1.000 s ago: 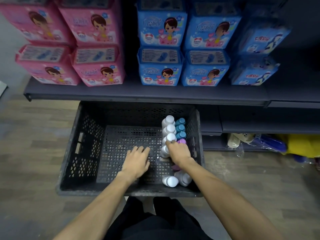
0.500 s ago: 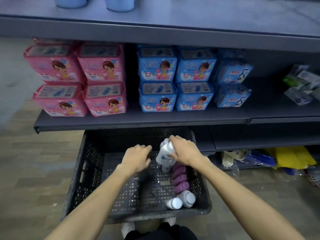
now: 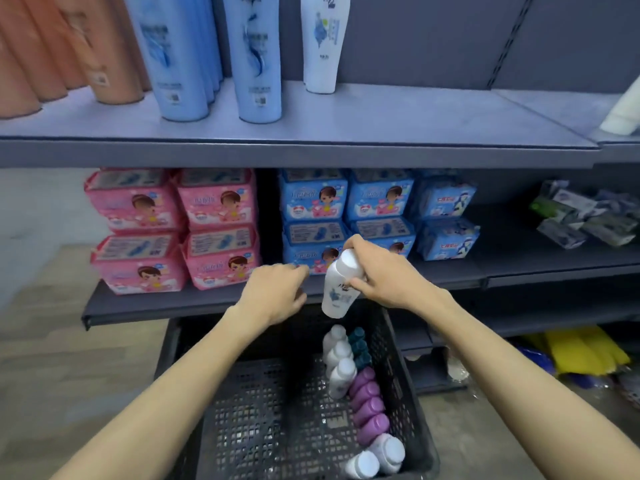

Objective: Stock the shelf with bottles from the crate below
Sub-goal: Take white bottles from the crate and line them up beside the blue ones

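Below my hands sits the black crate, its mesh floor bare under my left forearm. Along its right side, under my right forearm, the bottles stand in rows: white-capped ones beside teal-capped ones at the far end, purple-capped ones nearer me, and two white bottles lying on their sides in the near right corner.

Above the crate, my right hand grips a white bottle around its upper part, fingers curled over the cap and thumb against its side; the bottle hangs tilted, base pointing down toward the crate. My left hand hovers just left of that bottle, fingers loosely curled, holding nothing.

Beyond my hands, the lower shelf carries pink packs off to the left and blue packs directly behind my right hand. Higher up, the upper shelf holds tall blue bottles and a white bottle with blue print; the stretch straight above my right hand is bare board.
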`<state>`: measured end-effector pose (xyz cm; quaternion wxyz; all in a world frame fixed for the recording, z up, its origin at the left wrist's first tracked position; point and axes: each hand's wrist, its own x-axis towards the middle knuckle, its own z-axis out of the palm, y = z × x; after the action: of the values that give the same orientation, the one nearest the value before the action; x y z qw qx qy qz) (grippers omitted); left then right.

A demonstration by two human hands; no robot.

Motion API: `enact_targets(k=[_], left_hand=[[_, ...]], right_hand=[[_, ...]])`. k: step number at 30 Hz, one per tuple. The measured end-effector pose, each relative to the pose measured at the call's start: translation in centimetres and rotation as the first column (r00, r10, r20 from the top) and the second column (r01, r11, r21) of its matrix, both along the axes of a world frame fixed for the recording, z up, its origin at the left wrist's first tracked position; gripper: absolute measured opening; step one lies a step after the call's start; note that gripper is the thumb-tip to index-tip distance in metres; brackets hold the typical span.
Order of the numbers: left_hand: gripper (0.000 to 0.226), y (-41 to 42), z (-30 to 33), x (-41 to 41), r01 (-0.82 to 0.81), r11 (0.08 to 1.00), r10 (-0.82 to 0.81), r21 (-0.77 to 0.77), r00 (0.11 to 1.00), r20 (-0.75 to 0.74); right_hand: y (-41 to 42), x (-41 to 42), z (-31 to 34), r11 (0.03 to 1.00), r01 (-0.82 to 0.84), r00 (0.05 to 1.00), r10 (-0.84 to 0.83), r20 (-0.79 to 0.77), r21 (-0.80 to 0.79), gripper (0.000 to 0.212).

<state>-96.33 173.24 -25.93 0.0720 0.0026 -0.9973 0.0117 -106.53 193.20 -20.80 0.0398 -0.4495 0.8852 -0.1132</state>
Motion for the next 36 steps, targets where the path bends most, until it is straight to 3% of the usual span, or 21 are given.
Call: enact_targets(k=[4, 20, 28, 36], left_hand=[[0.021, 0.5, 4.1, -0.4, 0.004, 1.000, -0.004, 0.001, 0.985, -0.172], [0.019, 0.6, 18.7, -2.2, 0.051, 0.980, -0.130, -0.193, 0.896, -0.425], [0.024, 0.1, 24.8, -4.1, 0.004, 0.963, -0.140, -0.271, 0.864, -0.484], [0.026, -1.2, 27.8, -5.5, -0.066, 0.962, -0.075, -0.265, 0.869, -0.489]], right_hand=[[0.7, -0.1, 2.7, 0.993, -0.035, 0.999, 0.038, 0.023, -0.112, 0.043], [1.9, -2.6, 17.3, 0.951, -0.181, 0.971, 0.132, -0.201, -0.249, 0.055], [0.6, -3.9, 26.0, 0.926, -0.223, 0.973, 0.191, -0.132, -0.304, 0.044], [-1.5, -5.6, 29.3, 0.902, -0.230, 0.973, 0.211, -0.091, -0.366, 0.042]])
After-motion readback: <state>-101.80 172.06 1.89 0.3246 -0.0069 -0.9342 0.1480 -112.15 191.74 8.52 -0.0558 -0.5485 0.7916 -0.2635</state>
